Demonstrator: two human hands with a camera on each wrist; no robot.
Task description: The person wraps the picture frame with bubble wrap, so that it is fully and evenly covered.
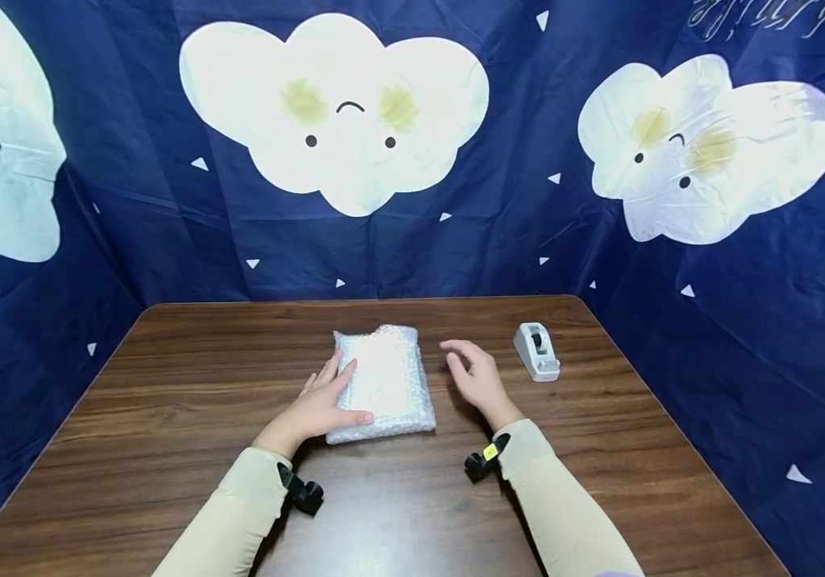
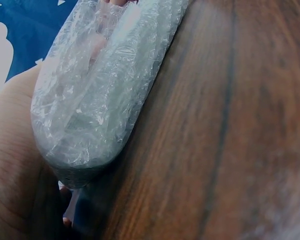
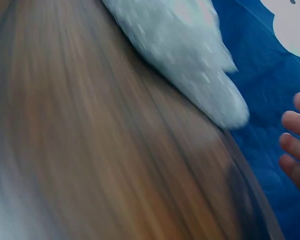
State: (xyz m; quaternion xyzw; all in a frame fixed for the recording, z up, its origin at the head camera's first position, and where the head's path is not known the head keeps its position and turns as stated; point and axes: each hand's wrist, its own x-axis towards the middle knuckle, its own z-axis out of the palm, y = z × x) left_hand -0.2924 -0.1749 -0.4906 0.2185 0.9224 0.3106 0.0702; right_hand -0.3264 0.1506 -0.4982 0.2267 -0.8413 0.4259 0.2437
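A flat package wrapped in bubble wrap lies on the wooden table, its middle pale and bright. My left hand rests on its left side in the head view, fingers spread and fairly straight, thumb over the near part. In the left wrist view, the bubble wrap sits close against the palm. To the right of the package, my right hand hovers apart from it with loosely bent fingers and holds nothing. The right wrist view shows that hand's fingertips beside the blurred wrap.
A white tape dispenser stands on the table to the right of the right hand. Behind the table hangs a dark blue curtain with white clouds. Each wrist wears a black camera.
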